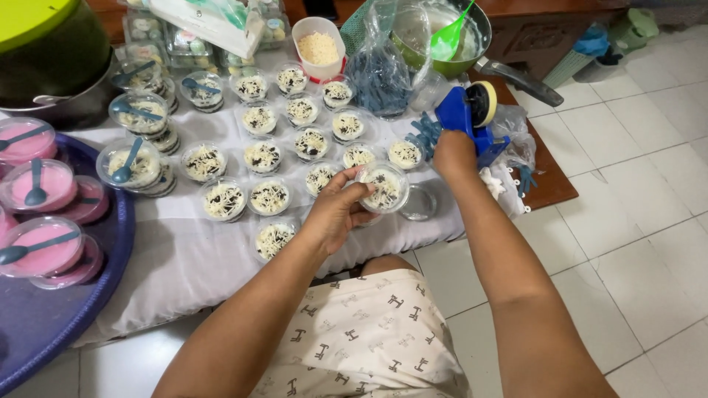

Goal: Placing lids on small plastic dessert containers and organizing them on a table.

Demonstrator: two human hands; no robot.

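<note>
**On the white cloth: both hands engaged, 1 cup held, 1 dispenser gripped**

Nearest the camera, both bare forearms extend forward over the person's lap, which is covered in pale patterned fabric. Left arm angles in from lower left; the left hand is cupped, fingers curled round the side of a small clear plastic cup, thumb on its near edge. Grip is closed on the cup, which is lidded and sits tilted slightly, just above the white cloth. Contents: pale grated topping over dark pieces.

Right arm runs up from lower right. The right hand is closed over the base of a blue tape dispenser carrying a yellowish roll; finger detail is hidden behind the back of the hand. A loose clear lid lies on the cloth just beside the held cup.

Farther out, rows of open cups with the same topping cover the cloth. At left, a blue tray bears lidded pink cups with blue spoons. At the far edge stand a white tub of grated topping and a green bowl.
</note>
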